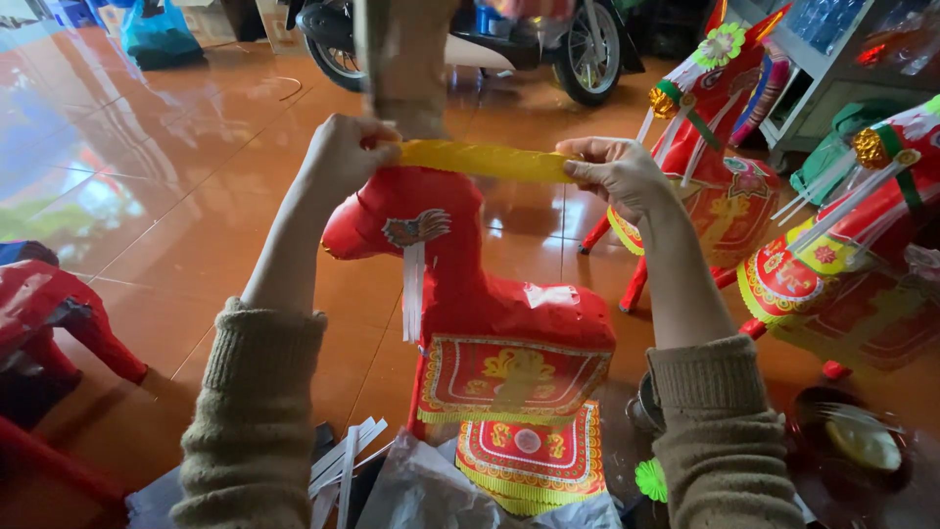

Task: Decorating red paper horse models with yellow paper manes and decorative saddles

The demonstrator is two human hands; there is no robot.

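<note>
I logged a yellow paper strip (487, 160) stretched over the neck of a red paper horse (470, 294), left hand (343, 157) apparently closed on one end, right hand (612, 171) pinching the other, finished horses (725, 167) beside.

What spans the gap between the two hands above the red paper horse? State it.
A yellow paper strip stretches from the left hand to the right hand, above the red paper horse, seen in the head view.
</note>
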